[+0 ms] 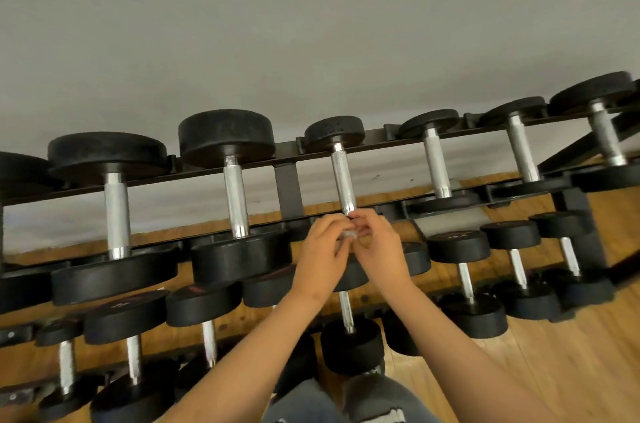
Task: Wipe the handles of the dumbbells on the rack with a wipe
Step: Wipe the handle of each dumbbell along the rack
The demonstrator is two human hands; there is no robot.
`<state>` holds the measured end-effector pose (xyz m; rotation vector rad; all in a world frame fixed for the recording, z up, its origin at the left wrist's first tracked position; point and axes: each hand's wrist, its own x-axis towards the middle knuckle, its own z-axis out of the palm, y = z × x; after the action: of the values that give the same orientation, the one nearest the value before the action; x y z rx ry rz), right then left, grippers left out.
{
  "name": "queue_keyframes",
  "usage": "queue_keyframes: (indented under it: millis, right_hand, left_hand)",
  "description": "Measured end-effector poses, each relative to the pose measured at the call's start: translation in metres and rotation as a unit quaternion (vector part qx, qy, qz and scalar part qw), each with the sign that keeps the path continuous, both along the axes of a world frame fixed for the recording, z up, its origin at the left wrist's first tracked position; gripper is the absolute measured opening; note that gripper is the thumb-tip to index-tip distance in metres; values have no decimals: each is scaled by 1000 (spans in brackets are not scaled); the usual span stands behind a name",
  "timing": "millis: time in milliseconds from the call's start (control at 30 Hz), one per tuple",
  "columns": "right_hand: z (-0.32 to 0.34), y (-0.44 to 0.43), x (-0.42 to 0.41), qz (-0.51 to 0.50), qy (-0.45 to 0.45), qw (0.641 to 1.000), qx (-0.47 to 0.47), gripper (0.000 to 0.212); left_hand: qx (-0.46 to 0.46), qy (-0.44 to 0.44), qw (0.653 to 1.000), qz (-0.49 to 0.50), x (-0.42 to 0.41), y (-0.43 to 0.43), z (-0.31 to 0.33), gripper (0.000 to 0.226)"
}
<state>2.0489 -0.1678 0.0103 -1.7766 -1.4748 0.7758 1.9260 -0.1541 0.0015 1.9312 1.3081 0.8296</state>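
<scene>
Your left hand (322, 251) and right hand (382, 246) both pinch the small wipe (349, 234) at frame centre, by the near end of the dumbbell handle (343, 176). Wrap it round, stroke full length.

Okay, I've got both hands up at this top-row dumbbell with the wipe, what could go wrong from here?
1. The wipe looks small and bunched between your left hand and right hand, so it may miss much of the knurled handle, especially the far end.
2. Both hands sit right where that handle's near end meets the rack. If the dumbbell rolls, they might get pinched.
</scene>
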Motion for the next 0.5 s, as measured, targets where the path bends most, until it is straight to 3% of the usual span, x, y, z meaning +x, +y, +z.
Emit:
queue_keyframes:
  millis: [500]
  right_hand:
    - [-6,-8,14,45,-3,997,62,34]
  left_hand:
    - [54,57,996,-41,-4,10,-6,23]
